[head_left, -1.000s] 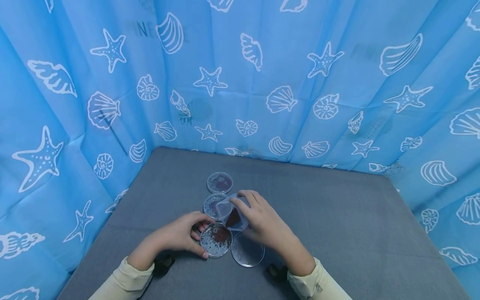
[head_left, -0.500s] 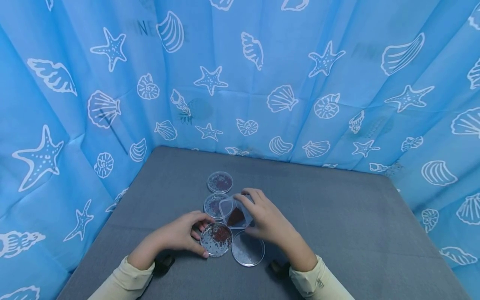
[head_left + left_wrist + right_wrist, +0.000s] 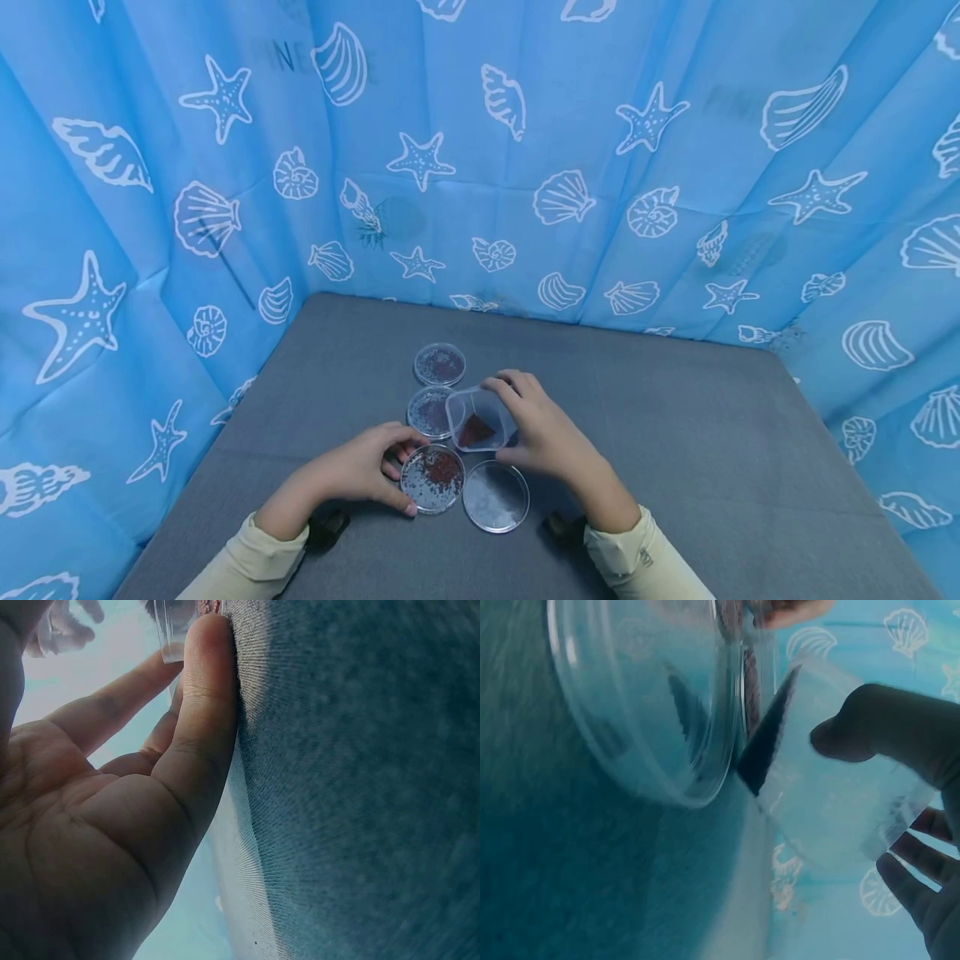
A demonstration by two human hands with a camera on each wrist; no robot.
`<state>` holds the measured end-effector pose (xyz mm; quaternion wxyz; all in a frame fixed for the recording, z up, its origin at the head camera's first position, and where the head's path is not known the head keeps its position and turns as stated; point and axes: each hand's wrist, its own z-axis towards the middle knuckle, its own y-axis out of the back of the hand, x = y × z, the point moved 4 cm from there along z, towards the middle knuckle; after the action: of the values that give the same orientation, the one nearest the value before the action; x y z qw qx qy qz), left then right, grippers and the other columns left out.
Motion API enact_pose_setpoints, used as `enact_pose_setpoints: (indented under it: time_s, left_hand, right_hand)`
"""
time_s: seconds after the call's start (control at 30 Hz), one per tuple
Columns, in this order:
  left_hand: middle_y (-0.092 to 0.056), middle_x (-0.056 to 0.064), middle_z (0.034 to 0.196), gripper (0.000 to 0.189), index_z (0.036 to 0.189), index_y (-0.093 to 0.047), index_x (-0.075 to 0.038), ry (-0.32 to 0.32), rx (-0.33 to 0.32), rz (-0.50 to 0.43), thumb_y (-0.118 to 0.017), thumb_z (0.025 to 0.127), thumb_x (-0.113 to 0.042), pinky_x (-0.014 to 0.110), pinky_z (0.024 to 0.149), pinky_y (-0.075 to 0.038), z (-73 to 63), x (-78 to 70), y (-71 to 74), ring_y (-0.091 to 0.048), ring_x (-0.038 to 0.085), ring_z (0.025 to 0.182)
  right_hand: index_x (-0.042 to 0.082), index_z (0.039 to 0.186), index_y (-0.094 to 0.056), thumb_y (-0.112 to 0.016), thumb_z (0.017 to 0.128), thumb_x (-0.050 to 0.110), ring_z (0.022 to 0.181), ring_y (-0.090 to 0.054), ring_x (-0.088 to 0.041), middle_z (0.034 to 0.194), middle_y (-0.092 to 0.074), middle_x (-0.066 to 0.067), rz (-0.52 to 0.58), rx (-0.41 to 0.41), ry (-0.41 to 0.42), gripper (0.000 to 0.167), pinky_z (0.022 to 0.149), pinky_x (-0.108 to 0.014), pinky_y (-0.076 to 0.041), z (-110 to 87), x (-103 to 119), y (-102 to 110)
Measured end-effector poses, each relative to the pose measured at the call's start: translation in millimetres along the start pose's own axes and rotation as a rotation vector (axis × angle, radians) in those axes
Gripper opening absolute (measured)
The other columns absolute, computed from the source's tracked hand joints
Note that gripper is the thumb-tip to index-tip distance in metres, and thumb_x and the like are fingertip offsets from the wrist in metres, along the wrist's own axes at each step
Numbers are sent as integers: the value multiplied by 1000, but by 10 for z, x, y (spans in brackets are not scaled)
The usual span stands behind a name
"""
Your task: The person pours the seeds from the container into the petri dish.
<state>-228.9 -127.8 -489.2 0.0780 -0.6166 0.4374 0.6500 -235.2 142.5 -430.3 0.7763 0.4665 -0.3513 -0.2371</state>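
Note:
My left hand [image 3: 363,467] holds a clear petri dish [image 3: 417,498] at its left edge, thumb on the near side and fingers on the far side. Reddish-brown granules [image 3: 442,469] are heaped and scattered in that dish. In the left wrist view the thumb presses against the dish's clear wall [image 3: 173,646]. My right hand [image 3: 546,437] grips a clear squarish plastic tub [image 3: 497,408], tilted with its mouth toward the left. More dark granules [image 3: 475,432] are gathered along the tub's lower side. The right wrist view shows the thumb across the tub's wall [image 3: 825,802].
Right of the held dish lies another clear round dish [image 3: 497,504] with no granules visible in it. Two more petri dishes stand in a line behind, the nearer one [image 3: 417,417] partly overlapped by the tub, the farther one [image 3: 429,367] near the back. A blue curtain [image 3: 480,217] surrounds the grey table [image 3: 675,433].
My right hand has drawn the tub slightly right, away from the held dish, and tipped it back somewhat. More of the dish on the right now shows. The left hand has stayed in place.

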Motion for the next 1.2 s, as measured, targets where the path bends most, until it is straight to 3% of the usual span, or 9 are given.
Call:
enact_pose_setpoints:
  time_s: [0.17, 0.4, 0.7, 0.97, 1.2]
  left_hand:
    - [-58, 11, 123, 83, 144, -60, -8, -2, -1, -4, -100, 73, -23, 24, 86, -63, 1, 6, -1, -58, 24, 111]
    - [-58, 11, 123, 83, 143, -61, -8, -3, -5, 0, -100, 72, -23, 24, 86, -63, -1, 10, -1, -58, 24, 111]
    - [-59, 11, 122, 83, 143, -61, -8, -9, -12, 2, -101, 72, -24, 23, 85, -63, 3, 18, -5, -58, 24, 110]
    - [-58, 11, 122, 83, 143, -61, -9, 0, -9, 3, -101, 72, -24, 24, 86, -63, 7, 26, -1, -58, 24, 111]
    - [-58, 10, 122, 83, 143, -61, -9, 18, -3, -7, -100, 72, -23, 24, 86, -63, 5, 5, 7, -58, 24, 111]
  right_hand:
    - [15, 145, -57, -102, 62, 21, 132, -53, -28, 142, -57, -8, 41, -49, -15, 95, 100, -48, -60, -7, -157, 11]
    - [14, 145, -57, -104, 60, 27, 129, -55, -27, 140, -59, -5, 96, -56, -93, 98, 103, -51, -59, -34, -378, -11]
    - [13, 146, -55, -102, 62, 19, 127, -58, -30, 139, -58, -8, 225, -37, -172, 96, 103, -51, -58, -68, -550, -27]
    - [8, 147, -54, -99, 63, 19, 129, -59, -29, 141, -59, -8, 282, -44, -204, 96, 108, -54, -55, -95, -680, -58]
    - [1, 146, -54, -96, 61, 20, 127, -59, -33, 141, -59, -16, 296, -72, -205, 96, 105, -55, -55, -111, -785, -48]
